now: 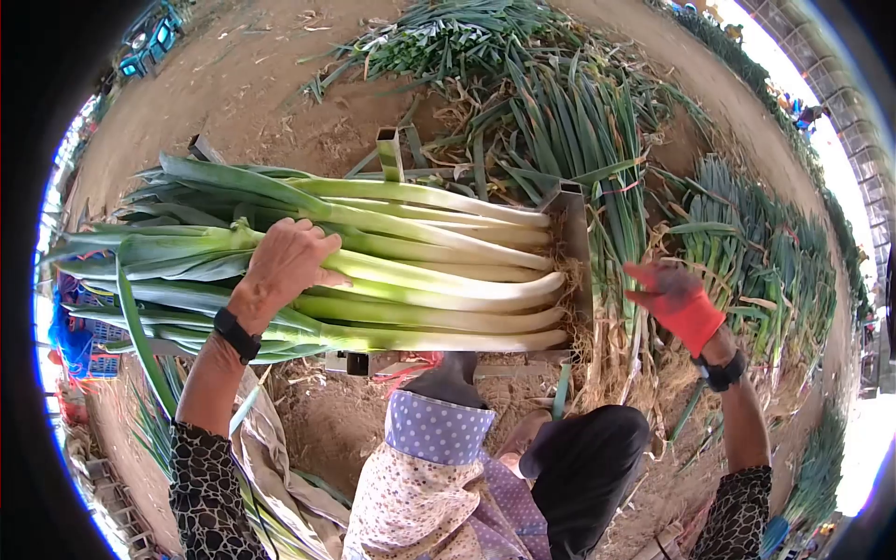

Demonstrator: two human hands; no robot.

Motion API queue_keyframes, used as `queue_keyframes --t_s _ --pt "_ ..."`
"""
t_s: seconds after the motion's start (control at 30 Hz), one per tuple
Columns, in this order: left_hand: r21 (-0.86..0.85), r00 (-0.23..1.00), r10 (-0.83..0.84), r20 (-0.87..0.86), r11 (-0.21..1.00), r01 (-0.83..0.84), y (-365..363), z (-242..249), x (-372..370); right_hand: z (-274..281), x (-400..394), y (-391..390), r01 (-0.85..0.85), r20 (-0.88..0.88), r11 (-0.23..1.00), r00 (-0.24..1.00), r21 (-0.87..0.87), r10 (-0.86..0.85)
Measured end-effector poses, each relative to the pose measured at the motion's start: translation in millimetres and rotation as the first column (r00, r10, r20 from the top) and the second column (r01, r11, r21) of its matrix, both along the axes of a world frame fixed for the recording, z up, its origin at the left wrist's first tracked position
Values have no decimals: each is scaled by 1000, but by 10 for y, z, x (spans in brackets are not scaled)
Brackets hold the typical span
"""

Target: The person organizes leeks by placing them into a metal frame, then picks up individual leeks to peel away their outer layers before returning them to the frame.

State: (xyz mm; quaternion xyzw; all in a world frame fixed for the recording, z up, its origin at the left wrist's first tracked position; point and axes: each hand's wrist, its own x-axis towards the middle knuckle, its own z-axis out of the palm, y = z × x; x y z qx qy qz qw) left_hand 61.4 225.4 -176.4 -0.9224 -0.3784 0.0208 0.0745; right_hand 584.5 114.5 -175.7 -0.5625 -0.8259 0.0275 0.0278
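Observation:
Several large leeks [448,275] lie side by side on a metal frame [577,271], white root ends to the right and green leaves to the left. My bare left hand [294,254] has its fingers curled round a leek in the middle of the row, where the pale stem turns green. The roots rest near the upright plate at the frame's right end. To the right of that plate, my right hand [674,297], in a red glove with dark fingertips, is raised apart from the leeks, fingers pointing left. It touches no leek on the frame.
Green bundles [593,140] lie beyond the frame, and tied bundles [756,252] stand on the right. A leafy pile [457,37] is at the top. Blue crates [93,331] stand at the far left. My knee [597,457] is below the frame.

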Motion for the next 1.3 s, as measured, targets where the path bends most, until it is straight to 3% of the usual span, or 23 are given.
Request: queue_keyframes --t_s 0.13,0.23,0.43,0.53,0.57,0.67,0.83,0.97,1.1,1.2,1.23,1.3 --pt "-24 999 -37 18 999 37 100 -42 28 -299 -337 -107 -137 -120 981 981 139 154" --pt "-119 996 37 -81 992 -47 245 -171 138 -450 -734 0 -162 -97 958 977 235 189" --pt "-150 994 40 -105 987 -56 421 -449 93 -887 -1039 299 -200 38 961 980 192 197" --pt "-291 996 -5 84 956 29 379 -266 -48 -978 -1023 370 -182 21 966 983 185 181" --pt "-374 996 81 26 925 -65 352 -92 -87 -996 -1014 379 -187 3 964 982 191 190" --pt "-297 955 274 -113 908 -296 314 275 -437 -1029 -997 363 -180 14 964 983 196 181" --pt "-97 980 195 34 977 -191 129 145 -627 -990 -1055 334 -138 68 984 989 117 130" --pt "17 936 349 -48 937 -348 -4 431 -1006 -916 -1115 326 -113 -12 986 993 121 115" --pt "112 862 441 -250 897 -427 -152 920 -1636 -922 -1128 326 -97 22 987 995 128 95" --pt "168 861 394 -321 919 -358 -191 1127 -2176 -862 -1186 310 -102 -1 984 995 146 103" --pt "289 894 329 -303 926 -243 -108 1021 -2441 -851 -1196 319 -99 -16 986 995 134 102" --pt "449 807 506 -306 824 -347 -32 1076 -2580 -837 -1199 327 -92 -62 990 993 109 99"
